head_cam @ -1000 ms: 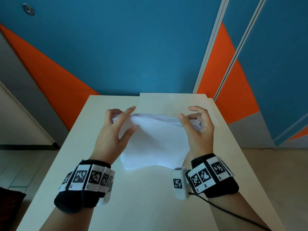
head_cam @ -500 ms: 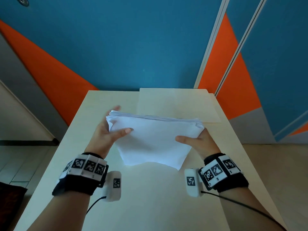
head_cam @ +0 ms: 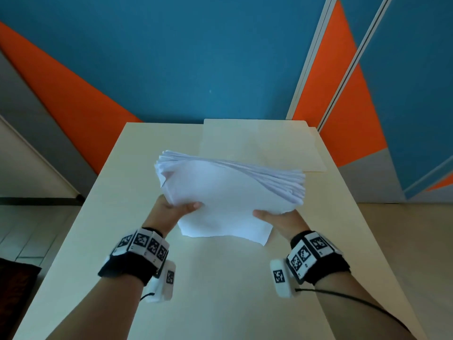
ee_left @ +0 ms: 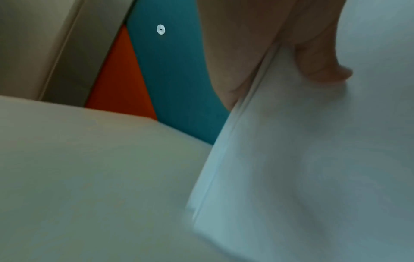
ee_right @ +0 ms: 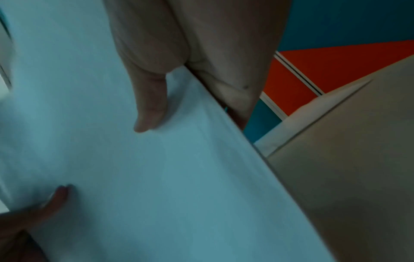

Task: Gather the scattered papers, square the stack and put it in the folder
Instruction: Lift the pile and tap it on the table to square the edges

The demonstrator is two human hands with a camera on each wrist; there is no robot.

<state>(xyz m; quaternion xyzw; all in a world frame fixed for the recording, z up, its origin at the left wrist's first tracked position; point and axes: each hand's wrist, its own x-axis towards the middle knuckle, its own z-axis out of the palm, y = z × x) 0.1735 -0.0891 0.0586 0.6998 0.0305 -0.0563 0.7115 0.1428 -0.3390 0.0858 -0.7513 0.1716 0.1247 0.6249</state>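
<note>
A thick stack of white papers (head_cam: 228, 192) is held up above the cream table (head_cam: 98, 229), tilted toward me, its top edges fanned and uneven. My left hand (head_cam: 176, 208) grips its left side, thumb on the front sheet, fingers hidden behind. My right hand (head_cam: 277, 217) grips the right side the same way. The left wrist view shows the paper stack (ee_left: 313, 159) with my thumb pressed on it. The right wrist view shows the paper stack (ee_right: 156, 177) under my right thumb. A cream folder (head_cam: 259, 143) lies flat and closed at the far right of the table, behind the stack.
The table's far edge meets a blue and orange wall (head_cam: 183, 57). The table ends in open floor (head_cam: 29, 229) on the left and right. A black cable (head_cam: 355, 300) trails from my right wrist band.
Both hands shifted from the stack's top edge to its lower sides. The stack rose off the table and came nearer to me, standing more upright.
</note>
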